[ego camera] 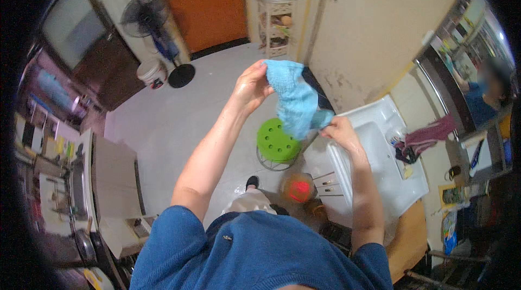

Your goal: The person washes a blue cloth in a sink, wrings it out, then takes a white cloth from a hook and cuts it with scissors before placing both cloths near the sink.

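A light blue cloth [294, 94] hangs in the air between my two hands, crumpled and partly folded over. My left hand [253, 85] pinches its upper left corner. At the cloth's lower right end, my right hand [341, 132] grips a darker blue part of it, close to the near left side of the white washbasin [376, 159]. Below the cloth stands a round stool with a green seat [274, 143], its far right part hidden by the fabric.
A purple cloth [431, 133] drapes near the basin's back edge, under a mirror. A blurred container with something red [299, 190] stands by the basin cabinet. Farther off are a standing fan [144, 17], a white bucket [151, 72] and a narrow shelf rack [279, 51].
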`<state>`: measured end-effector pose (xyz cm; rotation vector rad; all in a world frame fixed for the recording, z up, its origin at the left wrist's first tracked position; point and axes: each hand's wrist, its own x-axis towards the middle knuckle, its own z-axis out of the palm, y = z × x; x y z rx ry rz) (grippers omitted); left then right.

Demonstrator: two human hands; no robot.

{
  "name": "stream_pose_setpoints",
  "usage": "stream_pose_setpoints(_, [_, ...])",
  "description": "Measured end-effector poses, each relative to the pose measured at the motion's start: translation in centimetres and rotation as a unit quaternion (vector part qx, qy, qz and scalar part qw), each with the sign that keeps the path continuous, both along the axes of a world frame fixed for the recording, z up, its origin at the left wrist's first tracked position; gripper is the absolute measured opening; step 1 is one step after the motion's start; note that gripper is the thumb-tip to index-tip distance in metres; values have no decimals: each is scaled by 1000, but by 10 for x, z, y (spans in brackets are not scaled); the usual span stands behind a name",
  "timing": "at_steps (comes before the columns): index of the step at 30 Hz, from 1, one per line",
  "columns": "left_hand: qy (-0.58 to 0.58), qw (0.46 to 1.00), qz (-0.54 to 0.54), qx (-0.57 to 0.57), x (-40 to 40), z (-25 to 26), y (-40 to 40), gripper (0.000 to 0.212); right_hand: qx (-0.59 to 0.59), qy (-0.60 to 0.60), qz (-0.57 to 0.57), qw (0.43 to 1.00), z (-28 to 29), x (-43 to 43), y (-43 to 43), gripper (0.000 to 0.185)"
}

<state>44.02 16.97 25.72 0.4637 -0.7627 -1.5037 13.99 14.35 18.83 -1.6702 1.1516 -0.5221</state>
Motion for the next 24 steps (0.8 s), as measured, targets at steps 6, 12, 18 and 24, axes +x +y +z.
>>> stream_pose_setpoints(6, [-76, 996, 49, -10, 45, 24, 30, 17, 15, -225, 196, 954, 46, 120, 34, 86])
stream_pose_setpoints(12, [-73, 987, 112, -84, 109, 66, 55, 16, -73, -173, 199, 962, 51, 225, 35, 47])
stream_pose_setpoints(18, [-15, 950, 281, -139, 225, 105, 62, 20, -48, -123, 321, 938, 32, 330, 36, 47])
stream_pose_setpoints(24, [-41, 916, 344, -204, 334, 122, 62, 31, 150, -163, 280, 934, 53, 439, 56, 40])
